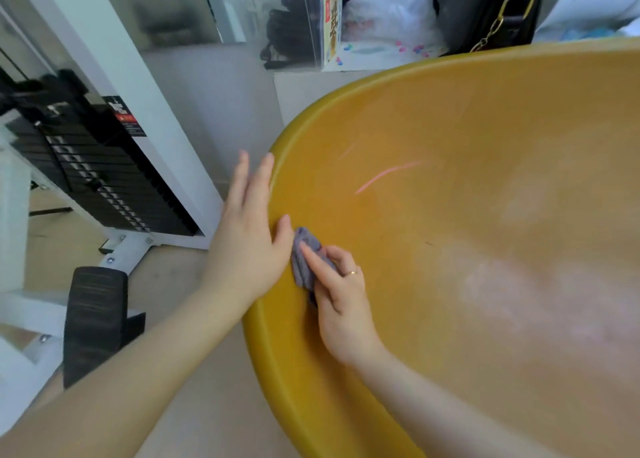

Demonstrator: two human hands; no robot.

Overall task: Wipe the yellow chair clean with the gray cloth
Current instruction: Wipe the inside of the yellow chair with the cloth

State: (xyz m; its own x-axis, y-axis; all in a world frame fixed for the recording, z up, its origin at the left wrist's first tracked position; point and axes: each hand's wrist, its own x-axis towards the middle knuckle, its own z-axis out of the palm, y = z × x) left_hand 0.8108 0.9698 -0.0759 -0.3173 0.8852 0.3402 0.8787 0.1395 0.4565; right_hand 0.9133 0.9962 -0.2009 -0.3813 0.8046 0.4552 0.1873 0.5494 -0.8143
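The yellow chair fills the right half of the head view, its curved seat shell facing me. A pink streak marks the shell, and pale smudges lie further right. My right hand presses the small gray cloth against the shell near the left rim, index finger stretched over the cloth. My left hand lies flat on the chair's left rim, fingers extended, thumb touching the shell beside the cloth.
A white weight machine with a black plate stack stands left of the chair. A black pad sits low at the left. Behind the chair are a clear storage box, plastic bags and a black handbag.
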